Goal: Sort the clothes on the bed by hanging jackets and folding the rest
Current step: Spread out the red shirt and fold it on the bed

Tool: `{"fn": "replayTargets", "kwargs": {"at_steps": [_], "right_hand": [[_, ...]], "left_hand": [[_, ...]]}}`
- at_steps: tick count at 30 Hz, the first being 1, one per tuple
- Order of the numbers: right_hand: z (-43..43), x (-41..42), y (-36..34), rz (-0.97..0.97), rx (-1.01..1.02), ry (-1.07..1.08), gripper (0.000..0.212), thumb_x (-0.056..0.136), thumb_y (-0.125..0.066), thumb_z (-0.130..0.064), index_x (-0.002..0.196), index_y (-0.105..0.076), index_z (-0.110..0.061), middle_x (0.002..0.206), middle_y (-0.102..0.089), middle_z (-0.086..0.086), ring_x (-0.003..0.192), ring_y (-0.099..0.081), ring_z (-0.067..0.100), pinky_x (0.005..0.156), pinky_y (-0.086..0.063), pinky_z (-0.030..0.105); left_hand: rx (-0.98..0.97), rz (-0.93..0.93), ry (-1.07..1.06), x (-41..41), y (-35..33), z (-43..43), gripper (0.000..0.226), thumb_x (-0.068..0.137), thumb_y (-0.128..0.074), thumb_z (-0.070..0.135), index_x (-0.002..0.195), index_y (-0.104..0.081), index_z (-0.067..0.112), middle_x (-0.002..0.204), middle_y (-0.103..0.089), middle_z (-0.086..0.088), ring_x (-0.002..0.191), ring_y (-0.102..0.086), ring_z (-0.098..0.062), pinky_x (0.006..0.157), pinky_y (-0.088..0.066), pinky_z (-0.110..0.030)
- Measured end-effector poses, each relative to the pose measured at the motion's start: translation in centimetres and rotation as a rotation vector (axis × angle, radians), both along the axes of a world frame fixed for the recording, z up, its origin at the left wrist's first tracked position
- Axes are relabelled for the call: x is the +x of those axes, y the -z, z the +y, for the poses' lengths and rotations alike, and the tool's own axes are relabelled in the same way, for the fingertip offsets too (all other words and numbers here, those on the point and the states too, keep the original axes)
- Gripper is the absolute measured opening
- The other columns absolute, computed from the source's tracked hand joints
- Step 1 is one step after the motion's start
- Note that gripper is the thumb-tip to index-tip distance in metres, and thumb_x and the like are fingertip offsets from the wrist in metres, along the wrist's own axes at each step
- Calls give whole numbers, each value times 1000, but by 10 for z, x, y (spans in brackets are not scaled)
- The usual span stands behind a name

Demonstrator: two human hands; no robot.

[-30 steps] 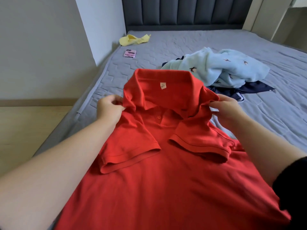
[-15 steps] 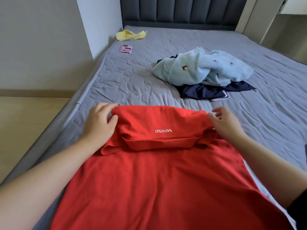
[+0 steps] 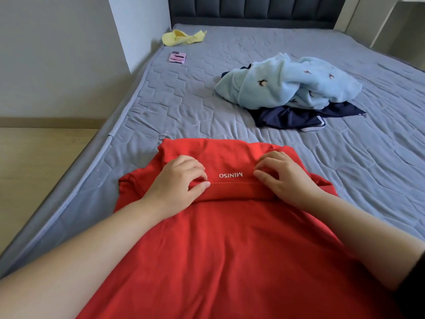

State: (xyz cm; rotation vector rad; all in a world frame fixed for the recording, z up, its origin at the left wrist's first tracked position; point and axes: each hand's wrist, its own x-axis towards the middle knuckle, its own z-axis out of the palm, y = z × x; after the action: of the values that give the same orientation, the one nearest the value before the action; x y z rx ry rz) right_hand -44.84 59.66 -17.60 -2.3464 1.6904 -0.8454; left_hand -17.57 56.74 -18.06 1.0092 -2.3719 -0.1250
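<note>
A red polo shirt [image 3: 220, 245] lies face down on the grey mattress [image 3: 184, 107], its back up, white lettering below the collar. My left hand [image 3: 178, 183] pinches the collar's left part between thumb and curled fingers. My right hand [image 3: 284, 176] grips the collar's right part the same way. Farther back lies a heap: a light blue fleece garment [image 3: 287, 81] with small bird prints on top of a navy garment [image 3: 299, 117].
A yellow cloth [image 3: 181, 37] and a pink phone [image 3: 177, 57] lie near the mattress's far left corner. The dark padded headboard [image 3: 253, 10] stands at the back. Left of the bed is a wooden floor [image 3: 41, 162] and a wall.
The shirt was held up with its front toward me, then laid face down on the mattress. Both hands slid inward from the shoulders to the collar and now pinch it.
</note>
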Motion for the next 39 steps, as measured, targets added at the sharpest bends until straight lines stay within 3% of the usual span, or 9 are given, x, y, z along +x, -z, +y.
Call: {"fn": "replayTargets", "kwargs": {"at_steps": [6,11,13,16,22,27,30,35,39], "right_hand": [[0,-1,1,294,74,21,16,83,-70,-18,76,-65,-4,98,-60,8,95,-52,30,87,-42,42],[-12,25,2,368,-192,101,30,91,-48,-24,113,-63,-9,120,-59,13,111,-53,35,94,-40,46],[-23,25,7,400,11,201,48,97,-40,-38,141,-42,-17,149,-36,10,139,-30,29,111,-21,48],[-32,1,23,426,316,310,64,97,-23,-57,152,-14,-25,161,-8,-2,148,-2,16,116,-2,50],[-30,-37,29,372,498,408,68,97,-20,-57,153,-10,-21,161,-3,-4,148,0,15,116,-1,51],[-64,-20,-4,300,260,319,68,93,-47,-49,150,-23,-20,160,-13,2,148,-2,21,116,-2,49],[-86,-3,-18,312,406,163,68,87,-62,-43,145,-33,-22,151,-34,5,142,-23,24,116,-18,46],[-100,-10,-29,400,698,118,60,76,-68,-58,118,-54,-17,110,-54,-4,98,-51,18,83,-39,28],[-102,-16,-40,443,816,143,47,75,-73,-49,107,-60,-17,97,-57,-5,93,-57,19,78,-43,28]], "left_hand": [[97,-96,-113,1,2,-1,12,74,-78,9,71,-67,8,94,-67,-3,95,-56,-28,86,-45,-39],[-119,-145,-162,-24,-1,-13,35,77,-72,11,111,-68,9,119,-63,-11,115,-55,-34,93,-46,-48],[-1,-303,-271,-27,8,-20,52,94,-51,32,144,-40,19,151,-37,-8,140,-28,-28,113,-24,-48],[184,-487,-381,-13,28,-29,64,97,-24,53,152,-2,31,161,-3,4,147,2,-13,118,-1,-41],[218,-485,-490,-3,27,-32,68,96,-23,56,152,-14,19,161,-5,6,147,2,-8,118,0,-45],[-36,-436,-357,-4,5,-50,65,90,-50,49,146,-33,20,158,-19,-3,147,-5,-20,117,-6,-50],[211,-411,-303,-9,-18,-80,84,83,-63,52,150,-23,21,155,-28,-2,144,-19,-22,117,-16,-45],[659,-505,-238,-6,-39,-115,54,73,-78,43,118,-57,21,111,-62,4,98,-59,-16,78,-50,-26],[750,-603,-288,-5,-50,-123,29,72,-81,25,92,-61,20,78,-59,7,63,-56,-9,39,-36,-15]]}}
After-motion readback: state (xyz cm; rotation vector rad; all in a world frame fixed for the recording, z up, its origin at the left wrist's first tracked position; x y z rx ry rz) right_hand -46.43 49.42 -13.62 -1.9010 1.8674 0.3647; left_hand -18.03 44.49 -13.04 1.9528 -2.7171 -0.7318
